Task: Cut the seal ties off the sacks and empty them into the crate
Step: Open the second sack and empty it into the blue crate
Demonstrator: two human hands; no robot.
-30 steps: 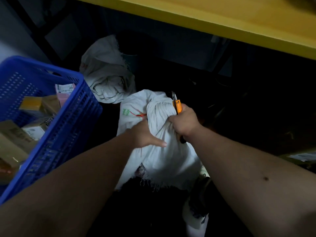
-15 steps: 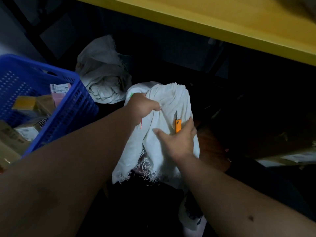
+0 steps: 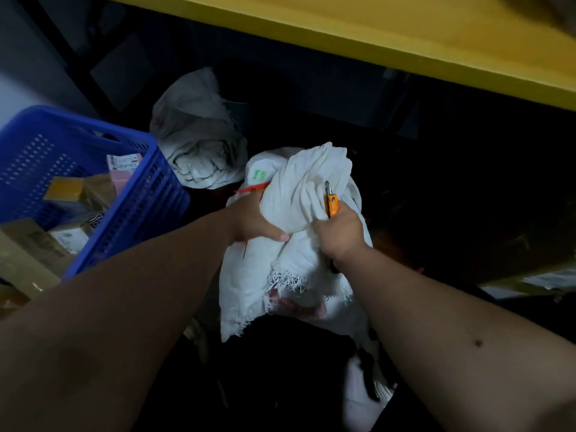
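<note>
A dim stockroom: yellow shelf [image 3: 405, 35], blue crate [image 3: 149, 194] of boxed goods [image 3: 67, 188].

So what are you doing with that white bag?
A person is handling a white cloth sack under a yellow shelf. The left hand grips the sack's bunched cloth near a red plastic seal tie. The right hand holds an orange-handled cutter, blade up. A blue plastic crate of boxes waits at left.

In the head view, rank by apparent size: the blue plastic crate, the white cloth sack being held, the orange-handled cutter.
1. Blue plastic crate, cut off at the frame edge.
2. White cloth sack, close behind; nearness makes this unsure.
3. Orange-handled cutter, clearly smallest.
</note>
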